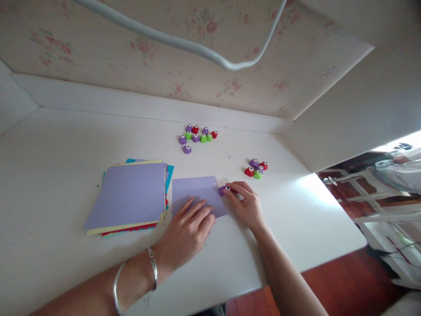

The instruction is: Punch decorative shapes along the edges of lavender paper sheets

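A sheet of purple paper (194, 188) lies on the white desk, with small punched marks near its upper right corner. My left hand (189, 232) rests flat on the lower part of this sheet, fingers spread. At the sheet's right edge, my right hand (245, 202) grips a small purple craft punch (223, 190) between thumb and fingers. The punch has a white top with a black dot; its lower side is hidden. Left of the sheet is a stack of coloured paper (131, 193), purple on top, with yellow, red and blue edges showing.
Several purple, red and green craft punches (196, 138) stand at the back of the desk. Another small cluster of punches (256, 168) sits to the right, beyond my right hand. A white cable (184, 46) hangs across the flowered wall. The desk's right edge (342, 206) drops to a reddish floor.
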A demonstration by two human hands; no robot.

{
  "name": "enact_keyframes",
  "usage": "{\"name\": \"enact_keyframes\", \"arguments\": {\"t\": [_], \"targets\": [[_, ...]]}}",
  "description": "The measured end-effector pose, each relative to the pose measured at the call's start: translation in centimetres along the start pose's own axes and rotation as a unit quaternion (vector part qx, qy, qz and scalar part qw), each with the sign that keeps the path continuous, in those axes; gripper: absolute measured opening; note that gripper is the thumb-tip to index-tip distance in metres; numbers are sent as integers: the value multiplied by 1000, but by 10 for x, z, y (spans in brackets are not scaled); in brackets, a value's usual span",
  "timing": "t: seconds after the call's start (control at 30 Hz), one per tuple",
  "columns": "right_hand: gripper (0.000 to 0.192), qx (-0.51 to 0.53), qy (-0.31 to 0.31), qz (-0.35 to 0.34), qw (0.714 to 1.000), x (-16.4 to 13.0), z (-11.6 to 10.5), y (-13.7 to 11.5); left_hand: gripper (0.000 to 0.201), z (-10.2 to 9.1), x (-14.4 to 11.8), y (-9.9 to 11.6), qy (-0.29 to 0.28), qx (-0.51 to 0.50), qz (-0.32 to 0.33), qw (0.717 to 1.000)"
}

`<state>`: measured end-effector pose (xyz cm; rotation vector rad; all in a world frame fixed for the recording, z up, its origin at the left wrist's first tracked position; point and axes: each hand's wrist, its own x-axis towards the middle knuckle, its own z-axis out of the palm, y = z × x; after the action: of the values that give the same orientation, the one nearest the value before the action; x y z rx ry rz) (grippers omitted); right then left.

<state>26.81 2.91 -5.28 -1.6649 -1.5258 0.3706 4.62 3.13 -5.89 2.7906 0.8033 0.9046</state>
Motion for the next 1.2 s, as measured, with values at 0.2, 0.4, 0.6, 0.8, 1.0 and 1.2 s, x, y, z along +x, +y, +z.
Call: {"name": "enact_keyframes", "arguments": {"t": [0.2, 0.4, 0.6, 0.8, 1.0, 1.2], "targets": [[23, 4, -23, -3, 1000, 1, -4, 2, 19, 2, 1, -4, 1, -14, -18, 1000], [22, 9, -12, 21, 1000, 1, -3, 1, 17, -3, 3, -2, 13, -22, -40, 999], [29, 26, 14, 76, 997, 6, 3, 5, 16, -4, 1, -6, 18, -2, -27, 999], [35, 37, -7, 146, 989, 24, 10, 7, 18, -11, 0, -24, 9, 45, -4, 999], [37, 25, -19, 96, 995, 25, 16, 2, 24, -10, -2, -26, -47, 72, 4, 996], [37, 4, -22, -81, 996, 23, 6, 18, 54, -14, 1, -18, -68, 134, 44, 988]]}}
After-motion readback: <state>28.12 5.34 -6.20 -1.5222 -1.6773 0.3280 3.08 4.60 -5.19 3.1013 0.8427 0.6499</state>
